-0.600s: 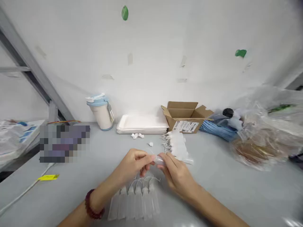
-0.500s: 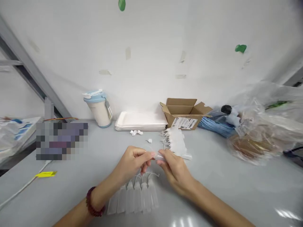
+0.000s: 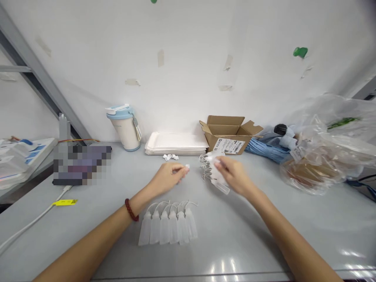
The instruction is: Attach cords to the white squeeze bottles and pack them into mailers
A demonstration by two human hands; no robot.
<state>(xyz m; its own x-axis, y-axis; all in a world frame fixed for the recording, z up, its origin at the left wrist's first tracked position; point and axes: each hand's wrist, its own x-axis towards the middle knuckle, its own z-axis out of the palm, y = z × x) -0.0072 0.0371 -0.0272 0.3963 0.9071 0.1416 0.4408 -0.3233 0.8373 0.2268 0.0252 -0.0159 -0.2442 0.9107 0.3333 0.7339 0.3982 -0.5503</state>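
The left hand (image 3: 169, 178) reached in above the middle of the surface (image 3: 249, 235), its forearm slanting up from the front edge's left part, with thumb and fingertips drawn together at a small white cap (image 3: 187, 166); whether they pinched it could not be told. A red bracelet (image 3: 131, 210) circled that wrist. The right hand (image 3: 235, 174) lay palm down over a batch of bottles (image 3: 219, 186), fingers bent toward the left edge; its grip could not be made out. Those bottles, just past the cap toward the right edge, had their thin tubes pointing left. Nearer the front edge, 6 more bottles (image 3: 164, 230) lay side by side below the hands, necks and curved tubes toward the back edge. Some caps (image 3: 170, 157) sat together before a white stack (image 3: 176, 143) at the back edge, flanked by a cup (image 3: 125, 127) and an open box (image 3: 226, 143). Clear bags (image 3: 317, 168) filled the back right corner; a white cable (image 3: 32, 223) ran along the left side. The white wall (image 3: 188, 47) bore tape scraps and green patches.
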